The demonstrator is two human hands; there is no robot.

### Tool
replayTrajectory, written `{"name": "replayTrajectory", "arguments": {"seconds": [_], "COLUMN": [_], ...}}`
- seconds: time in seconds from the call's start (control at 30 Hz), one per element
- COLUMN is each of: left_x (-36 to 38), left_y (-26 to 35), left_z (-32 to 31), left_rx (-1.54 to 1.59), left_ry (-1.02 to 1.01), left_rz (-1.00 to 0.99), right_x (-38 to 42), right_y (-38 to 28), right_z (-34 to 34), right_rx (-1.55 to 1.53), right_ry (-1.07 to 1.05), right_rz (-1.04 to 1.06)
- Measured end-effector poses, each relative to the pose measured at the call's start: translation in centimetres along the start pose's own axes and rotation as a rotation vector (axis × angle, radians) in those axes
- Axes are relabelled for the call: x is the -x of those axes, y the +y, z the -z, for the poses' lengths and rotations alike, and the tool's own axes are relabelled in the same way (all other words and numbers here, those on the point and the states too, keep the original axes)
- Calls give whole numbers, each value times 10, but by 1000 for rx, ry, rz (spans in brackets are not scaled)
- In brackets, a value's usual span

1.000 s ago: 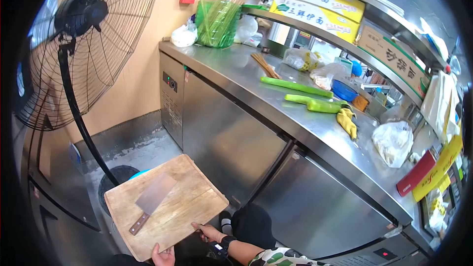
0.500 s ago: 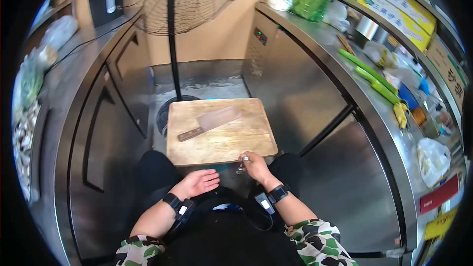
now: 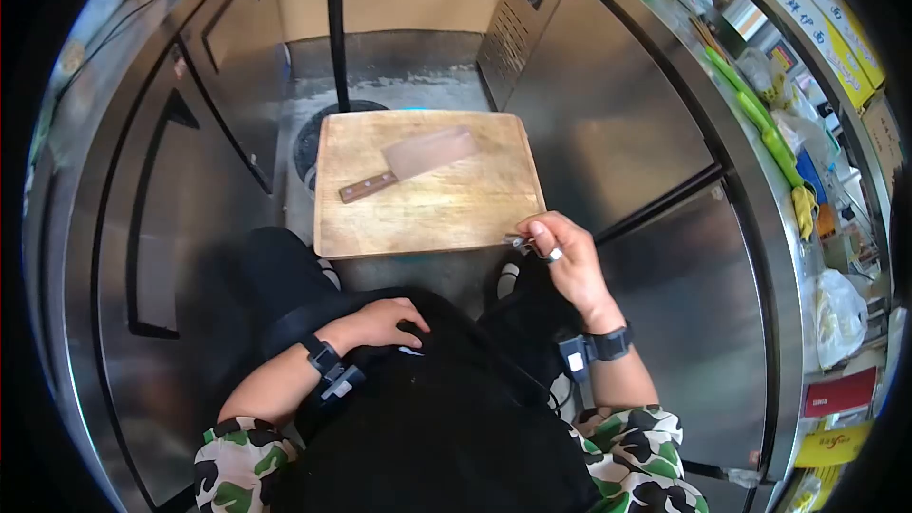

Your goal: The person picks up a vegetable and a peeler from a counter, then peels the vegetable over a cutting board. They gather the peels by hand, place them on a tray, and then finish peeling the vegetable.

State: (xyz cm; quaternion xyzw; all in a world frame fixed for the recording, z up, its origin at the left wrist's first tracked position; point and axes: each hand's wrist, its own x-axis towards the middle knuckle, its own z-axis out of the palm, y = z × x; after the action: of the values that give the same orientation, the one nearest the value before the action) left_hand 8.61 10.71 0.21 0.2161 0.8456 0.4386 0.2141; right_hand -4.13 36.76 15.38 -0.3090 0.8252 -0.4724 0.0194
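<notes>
1. The right hand (image 3: 570, 266) pinches a small shiny metal item (image 3: 516, 240) between thumb and forefinger, just beside the near right corner of the wooden cutting board (image 3: 427, 214); its exact kind is too small to tell.
2. The left hand (image 3: 378, 323) lies against the black apron (image 3: 432, 418), fingers loosely bent, thumb apart from them.
3. A cleaver (image 3: 429, 153) lies flat on the board, its wooden handle toward the left and its blade toward the far right.
4. A dark round bin (image 3: 306, 144) shows beyond the board's far left edge.
5. On the right counter (image 3: 684, 38) lie long green gourds (image 3: 760, 119), a crumpled yellow cloth-like item (image 3: 804, 211) and a white plastic bag (image 3: 841, 318).
</notes>
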Motion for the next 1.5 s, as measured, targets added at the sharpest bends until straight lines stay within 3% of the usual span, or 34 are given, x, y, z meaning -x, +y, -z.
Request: {"name": "replayTrajectory", "arguments": {"seconds": [0.23, 0.3, 0.37, 0.4, 0.5, 0.6, 0.7, 0.77, 0.83, 0.9, 0.97, 1.1, 1.13, 1.23, 1.33, 1.43, 1.5], "left_x": [8, 15, 17, 14, 2, -15, -49, -63, -73, -76, -82, -84, -82, -82, -79, -76, -74], "left_y": [37, 50, 39, 25, -5, 0, -82, -101, -106, -104, -107, -101, -101, -106, -98, -79, -73], "left_z": [32, 47, 40, 34, 27, 58, 82, 110, 124, 127, 124, 120, 121, 124, 116, 116, 116], "left_rx": [258, 224, 332, 361, 304, 358, 307, -105, -152, -323, -399, -563, -603, -561, -539, -356, -299], "left_ry": [-190, -205, -29, 35, 184, 405, 727, 891, 863, 838, 811, 852, 847, 627, 586, 564, 657], "left_rz": [34, 112, 188, 217, 264, 194, 75, 99, 176, 284, 377, 416, 429, 549, 461, 402, 364], "right_x": [30, 37, 43, 46, 56, 64, 74, 73, 71, 72, 77, 84, 90, 102, 79, 22, -20], "right_y": [-27, -29, -17, -9, 0, 5, 4, -34, -87, -127, -141, -127, -115, -73, -68, -75, -52], "right_z": [59, 67, 73, 78, 85, 77, 80, 101, 135, 175, 220, 285, 301, 341, 354, 349, 355], "right_rx": [87, -115, -191, -88, -434, -531, -543, -315, 9, 338, 897, 1182, 1164, 1406, 1475, 1345, 1335], "right_ry": [143, 182, 268, 297, 281, 170, 114, 258, 436, 655, 802, 949, 924, 572, 314, 321, 307], "right_rz": [2, -75, -130, -163, -452, -611, -614, -389, -130, -10, 114, -10, -184, -617, -861, -555, -488]}}
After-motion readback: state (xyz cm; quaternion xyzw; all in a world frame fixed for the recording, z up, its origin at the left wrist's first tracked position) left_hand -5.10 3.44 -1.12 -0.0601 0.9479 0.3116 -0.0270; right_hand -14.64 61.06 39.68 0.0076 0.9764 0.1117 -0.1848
